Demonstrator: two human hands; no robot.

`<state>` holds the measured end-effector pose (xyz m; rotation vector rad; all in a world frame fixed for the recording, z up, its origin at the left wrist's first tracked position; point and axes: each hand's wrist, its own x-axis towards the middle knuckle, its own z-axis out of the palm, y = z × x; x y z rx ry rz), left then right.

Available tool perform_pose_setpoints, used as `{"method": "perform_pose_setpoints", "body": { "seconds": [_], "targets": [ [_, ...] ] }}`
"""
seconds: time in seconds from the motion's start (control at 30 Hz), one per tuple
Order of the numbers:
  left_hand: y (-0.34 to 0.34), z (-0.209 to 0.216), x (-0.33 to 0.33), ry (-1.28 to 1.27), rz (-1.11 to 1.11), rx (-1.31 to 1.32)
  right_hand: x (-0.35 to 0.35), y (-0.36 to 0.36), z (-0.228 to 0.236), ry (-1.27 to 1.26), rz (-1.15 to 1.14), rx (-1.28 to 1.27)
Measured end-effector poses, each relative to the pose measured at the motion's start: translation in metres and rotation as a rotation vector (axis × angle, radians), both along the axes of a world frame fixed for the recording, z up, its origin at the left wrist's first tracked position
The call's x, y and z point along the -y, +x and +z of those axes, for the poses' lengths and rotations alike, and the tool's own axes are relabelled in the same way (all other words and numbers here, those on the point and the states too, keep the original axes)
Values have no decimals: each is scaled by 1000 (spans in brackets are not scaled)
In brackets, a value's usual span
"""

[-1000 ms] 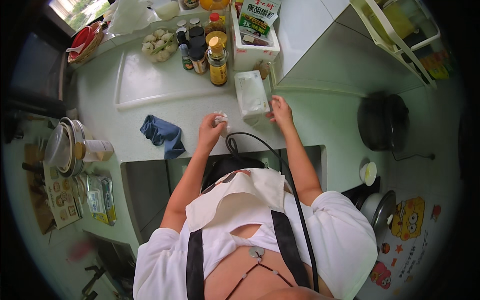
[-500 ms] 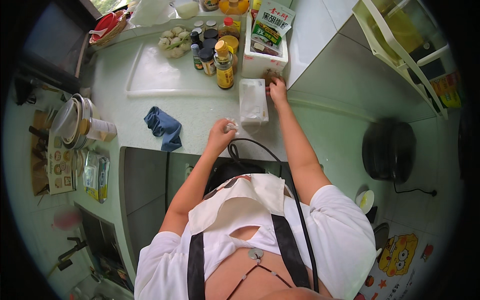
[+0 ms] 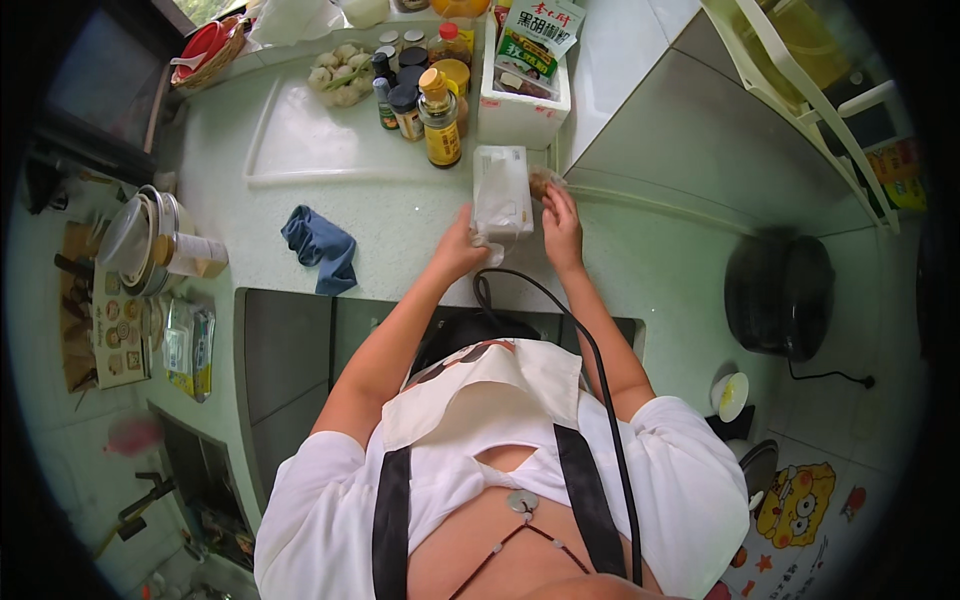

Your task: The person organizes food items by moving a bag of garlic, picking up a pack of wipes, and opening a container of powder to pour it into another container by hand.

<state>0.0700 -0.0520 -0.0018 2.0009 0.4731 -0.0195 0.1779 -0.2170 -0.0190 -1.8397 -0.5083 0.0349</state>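
A white, plastic-wrapped tissue pack (image 3: 503, 195) stands on the counter between my hands. My left hand (image 3: 462, 247) is closed on a crumpled white tissue (image 3: 490, 253) by the pack's near left corner; its fingertips are partly hidden. To the pack's right, my right hand (image 3: 563, 228) has its fingers on a small clear plastic bag (image 3: 543, 183) with something brown inside. What the bag contains is too small to make out.
Behind the pack stands a white foam box (image 3: 522, 112) holding seasoning packets. Left of it are a yellow-capped sauce bottle (image 3: 440, 120), several jars and a bag of garlic (image 3: 340, 75). A blue cloth (image 3: 320, 250) lies left. A black cable (image 3: 570, 310) loops over the counter's front edge.
My right hand has drawn back toward me along the pack's right side, with the small bag coming nearer. My left hand has moved right with the tissue, up to the pack.
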Motion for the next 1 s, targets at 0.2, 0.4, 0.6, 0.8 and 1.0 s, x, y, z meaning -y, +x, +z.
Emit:
{"method": "perform_pose_setpoints", "body": {
  "seconds": [0.2,0.4,0.6,0.8,1.0],
  "targets": [
    [15,-43,1,3,-28,82,5,-15,-4,219,54,-230],
    [29,-19,3,11,-30,119,3,-2,2,149,67,-102],
    [28,3,18,-28,-138,-2,15,9,7,148,49,-185],
    [9,-9,38,15,-227,52,41,-21,29,279,20,-564],
    [4,3,54,-87,-208,82,53,-29,27,310,0,-497]
  ]
}}
